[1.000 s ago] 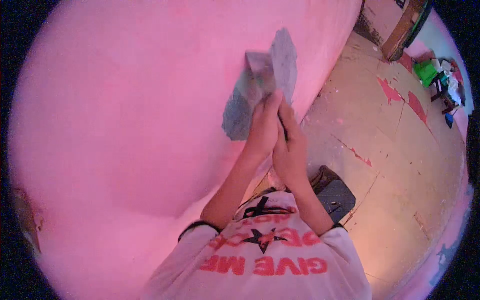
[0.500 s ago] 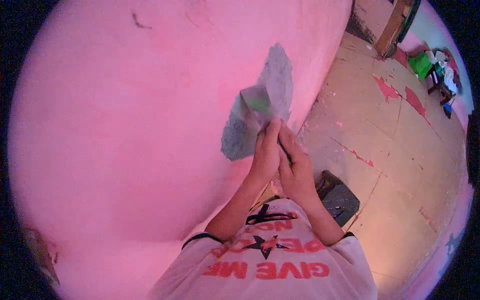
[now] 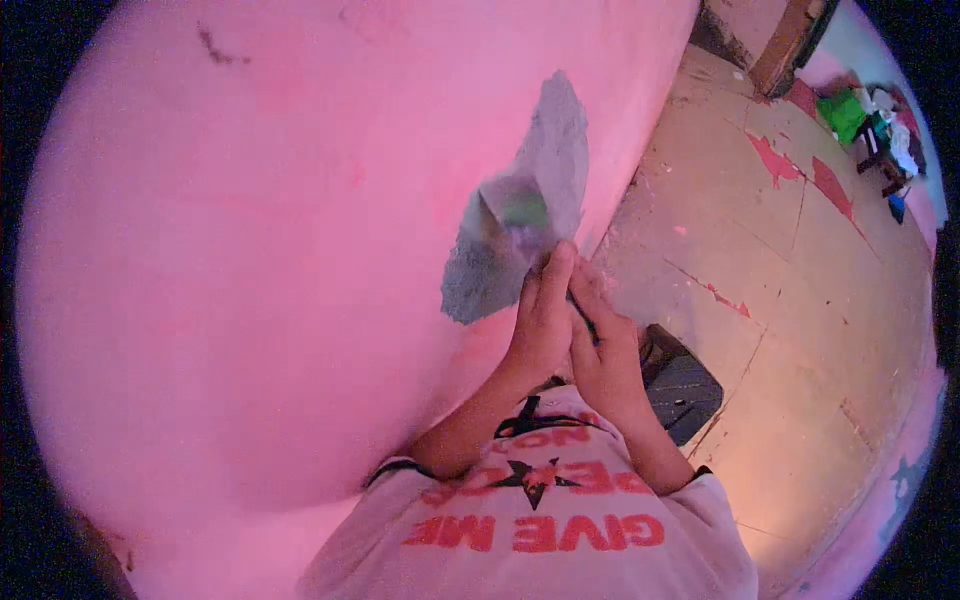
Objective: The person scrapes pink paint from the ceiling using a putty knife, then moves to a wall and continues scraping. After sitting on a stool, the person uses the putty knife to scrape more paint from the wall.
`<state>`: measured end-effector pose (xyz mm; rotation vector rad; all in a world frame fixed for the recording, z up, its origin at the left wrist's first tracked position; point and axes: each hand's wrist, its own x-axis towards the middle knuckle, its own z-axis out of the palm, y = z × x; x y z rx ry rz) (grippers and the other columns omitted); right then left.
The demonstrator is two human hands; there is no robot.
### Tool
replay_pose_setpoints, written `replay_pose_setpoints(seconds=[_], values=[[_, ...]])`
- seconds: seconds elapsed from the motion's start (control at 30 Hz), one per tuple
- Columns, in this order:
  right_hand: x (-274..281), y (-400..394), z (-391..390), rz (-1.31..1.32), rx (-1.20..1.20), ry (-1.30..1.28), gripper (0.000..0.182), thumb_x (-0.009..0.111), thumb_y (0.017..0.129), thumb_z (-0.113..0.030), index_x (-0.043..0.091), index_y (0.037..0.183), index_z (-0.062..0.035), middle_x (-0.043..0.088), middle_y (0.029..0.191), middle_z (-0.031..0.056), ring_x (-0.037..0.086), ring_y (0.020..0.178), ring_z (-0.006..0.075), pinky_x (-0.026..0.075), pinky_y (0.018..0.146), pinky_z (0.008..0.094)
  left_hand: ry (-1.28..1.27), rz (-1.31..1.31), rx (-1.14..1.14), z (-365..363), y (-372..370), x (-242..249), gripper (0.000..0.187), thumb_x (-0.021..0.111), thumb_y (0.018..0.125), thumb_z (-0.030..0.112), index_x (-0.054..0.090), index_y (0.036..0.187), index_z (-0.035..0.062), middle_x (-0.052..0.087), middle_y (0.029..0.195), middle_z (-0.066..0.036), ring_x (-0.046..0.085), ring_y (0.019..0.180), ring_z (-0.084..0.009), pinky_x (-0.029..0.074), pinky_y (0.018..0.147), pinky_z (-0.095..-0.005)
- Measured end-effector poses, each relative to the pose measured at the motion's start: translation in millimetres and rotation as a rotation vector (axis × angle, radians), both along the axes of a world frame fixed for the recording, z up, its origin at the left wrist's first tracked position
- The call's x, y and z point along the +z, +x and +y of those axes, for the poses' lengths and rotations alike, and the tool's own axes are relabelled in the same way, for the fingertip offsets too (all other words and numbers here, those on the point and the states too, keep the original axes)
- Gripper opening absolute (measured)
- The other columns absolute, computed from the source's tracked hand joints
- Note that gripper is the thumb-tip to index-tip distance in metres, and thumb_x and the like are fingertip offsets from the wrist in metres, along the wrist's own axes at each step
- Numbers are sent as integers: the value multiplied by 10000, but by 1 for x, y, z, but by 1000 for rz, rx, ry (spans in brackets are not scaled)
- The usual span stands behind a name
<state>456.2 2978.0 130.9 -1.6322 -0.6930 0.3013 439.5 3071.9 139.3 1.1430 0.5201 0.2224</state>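
Both of my hands are pressed together around a scraper (image 3: 518,215), whose blurred, shiny blade has a greenish sheen. Its blade lies over a grey patch (image 3: 563,130) on the pink wall (image 3: 250,300). My left hand (image 3: 545,305) has its fingers along the tool, close to the blade. On the other side, my right hand (image 3: 605,345) is closed around the handle, and a dark strip of it shows between the fingers. Most of the handle is hidden by the hands. The grey patch has a ragged edge against the pink paint.
A dark stool (image 3: 685,385) stands on the floor just right of my right arm. The tiled floor (image 3: 770,350) has reddish patches and cracks. Clothes and a green cloth (image 3: 843,115) are piled at the far right, near a wooden post (image 3: 788,50).
Both hands have shifted slightly right with the scraper between them. The blade stays over the grey patch, and the view has moved a little.
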Motion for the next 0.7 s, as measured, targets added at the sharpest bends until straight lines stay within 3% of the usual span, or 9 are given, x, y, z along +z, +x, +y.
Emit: replay_pose_setpoints(seconds=[0.1, 0.2, 0.27, 0.33, 0.4, 0.43, 0.6, 0.7], values=[[-1, 5, 0, -41, 36, -25, 465, 455, 808, -35, 409, 1270, -15, 389, 1315, 204, 365, 1223, 361, 275, 1015, 373, -135, -33, 151, -5, 5, -4, 365, 363, 935, 321, 484, 740, 36, 511, 716, -50, 485, 686, -140, 420, 674, -287], [-14, 11, -2, -52, 15, 27, 463, 461, 799, -19, 418, 1261, -10, 401, 1307, 201, 363, 1228, 350, 275, 1019, 347, 34, -40, 180, -6, 8, -19, 357, 371, 932, 315, 477, 728, 42, 499, 698, -42, 477, 680, -139, 411, 683, -284], [-7, 13, -4, -62, 34, 3, 460, 469, 797, -10, 423, 1254, -6, 409, 1301, 198, 365, 1230, 337, 275, 1020, 336, -3, -103, 64, -2, 8, -16, 332, 387, 925, 320, 484, 774, 41, 498, 742, -51, 473, 717, -141, 402, 709, -280], [-7, 23, 1, -92, 24, 27, 457, 472, 799, -13, 425, 1254, -8, 406, 1304, 196, 369, 1227, 336, 280, 1017, 338, -139, -42, 184, -5, 16, -7, 329, 397, 918, 324, 488, 781, 39, 500, 759, -57, 467, 734, -144, 401, 705, -282], [-9, 21, -1, -87, 43, 30, 454, 475, 801, -16, 427, 1253, -10, 404, 1307, 194, 373, 1224, 336, 286, 1014, 340, -47, -166, 68, 0, 21, -17, 328, 394, 916, 311, 491, 769, 35, 501, 749, -55, 465, 737, -146, 399, 700, -287], [-7, 16, -4, -75, 30, 9, 449, 474, 806, -21, 428, 1252, -10, 400, 1311, 191, 378, 1221, 337, 290, 1011, 343, 103, -106, 205, -6, 20, -18, 335, 398, 912, 294, 472, 700, 46, 493, 689, -39, 468, 675, -138, 403, 653, -289], [-4, 15, 4, -87, 14, 75, 446, 468, 819, -39, 427, 1262, -32, 402, 1309, 187, 378, 1216, 347, 300, 1004, 353, 28, -134, 86, 4, 18, -4, 283, 404, 895, 307, 437, 744, 70, 501, 669, -63, 515, 592, -188, 447, 555, -320], [-11, 8, -4, -125, -24, 71, 445, 470, 825, -51, 428, 1268, -52, 408, 1301, 189, 385, 1208, 348, 317, 991, 362, 188, -103, 119, 2, 19, -19, 277, 394, 884, 303, 438, 750, 65, 517, 652, -80, 526, 568, -198, 455, 557, -325]])
